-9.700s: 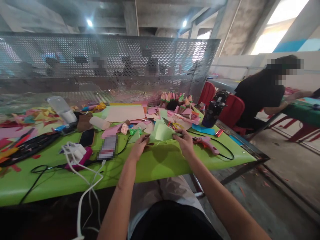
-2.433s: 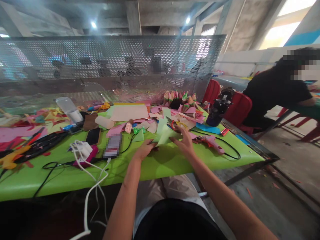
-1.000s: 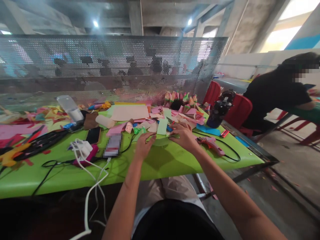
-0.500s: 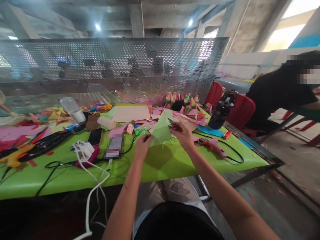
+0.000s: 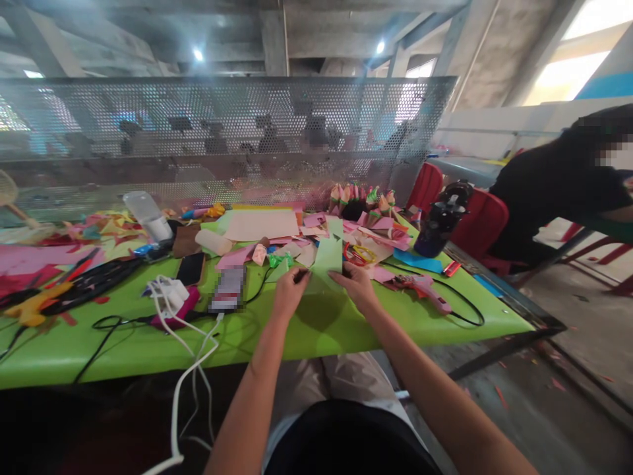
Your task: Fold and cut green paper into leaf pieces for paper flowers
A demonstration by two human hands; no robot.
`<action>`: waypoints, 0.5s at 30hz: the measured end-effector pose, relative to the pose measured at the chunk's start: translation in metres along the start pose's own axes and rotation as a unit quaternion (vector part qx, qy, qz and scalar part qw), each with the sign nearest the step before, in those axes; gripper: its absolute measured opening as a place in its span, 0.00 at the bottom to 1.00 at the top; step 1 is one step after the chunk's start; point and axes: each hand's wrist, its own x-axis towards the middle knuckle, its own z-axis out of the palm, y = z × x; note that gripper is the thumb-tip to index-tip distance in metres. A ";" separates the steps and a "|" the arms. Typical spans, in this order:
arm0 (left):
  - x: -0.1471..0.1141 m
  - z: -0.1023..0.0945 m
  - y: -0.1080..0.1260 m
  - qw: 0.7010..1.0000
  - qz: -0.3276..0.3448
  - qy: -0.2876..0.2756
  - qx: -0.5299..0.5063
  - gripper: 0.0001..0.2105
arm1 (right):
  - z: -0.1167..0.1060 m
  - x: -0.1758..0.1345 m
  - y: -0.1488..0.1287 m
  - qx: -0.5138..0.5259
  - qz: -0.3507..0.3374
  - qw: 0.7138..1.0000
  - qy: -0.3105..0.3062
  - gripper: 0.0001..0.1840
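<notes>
A light green sheet of paper [image 5: 328, 254] is held up over the near part of the table, between my two hands. My left hand [image 5: 291, 289] pinches its lower left edge, and another bit of green paper [image 5: 277, 272] shows beside those fingers. On the lower right edge, the fingers and thumb of my right hand [image 5: 360, 285] are closed. Just beyond the right hand lie scissors with red and yellow handles [image 5: 364, 254], partly hidden by paper and fingers.
On the green table [image 5: 297, 336] lie a pink glue gun [image 5: 430, 293], a yellow glue gun [image 5: 37, 305], phones [image 5: 228, 290], white cables [image 5: 185, 376] and paper scraps. A dark bottle [image 5: 442, 221] stands right. A perforated metal panel [image 5: 222, 132] rises behind; a person [image 5: 548, 178] sits at right.
My right hand has moved down and left from the paper's upper right side to its lower edge. The scissors now show on the table. The paper has turned more upright.
</notes>
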 end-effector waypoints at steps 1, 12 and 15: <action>-0.001 0.000 0.001 1.000 0.005 0.003 0.007 0.04 | 0.001 -0.001 -0.001 -0.003 -0.004 1.000 0.000 0.12; -0.006 0.002 0.006 0.996 0.036 0.052 0.056 0.05 | 0.016 -0.006 -0.006 0.041 0.018 0.998 -0.039 0.16; -0.005 0.002 0.004 0.996 0.040 0.054 0.053 0.06 | 0.018 -0.005 -0.004 0.048 0.026 0.998 -0.044 0.17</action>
